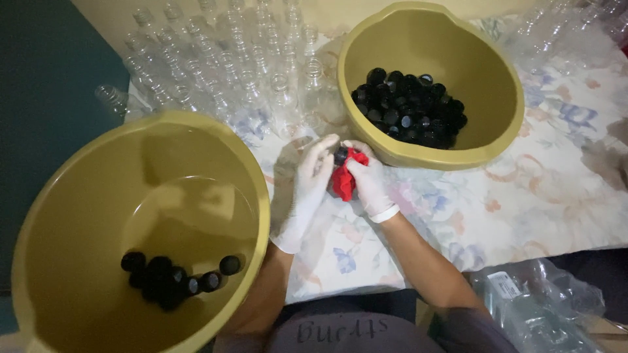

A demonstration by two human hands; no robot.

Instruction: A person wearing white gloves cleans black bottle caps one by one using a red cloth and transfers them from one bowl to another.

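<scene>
A small black cap point(341, 155) sits pinched at the fingertips of both gloved hands, just above the flowered tablecloth point(523, 196) in the middle of the scene. The right hand point(367, 180) is closed around a bunched red cloth point(342, 180) pressed against the cap, while the left hand point(313, 175) closes its fingertips on the cap's other side. By the look of it, the step in hand is wiping this one cap. Just to the far right stands an olive-yellow bowl point(504, 91) with a heap of black caps point(409, 108) in it; at the near left a larger bowl point(258, 189) of the same colour holds only a small cluster of caps point(173, 278) on its bottom. Judging from that split, most of the pile is yet to be handled. The next move would call for loosening the cloth from the cap and carrying it over a bowl rim without dropping it. Rows of clear, uncapped plastic bottles point(216, 65) stand at the far side of the table, and more lie bagged at the near right point(536, 307).
</scene>
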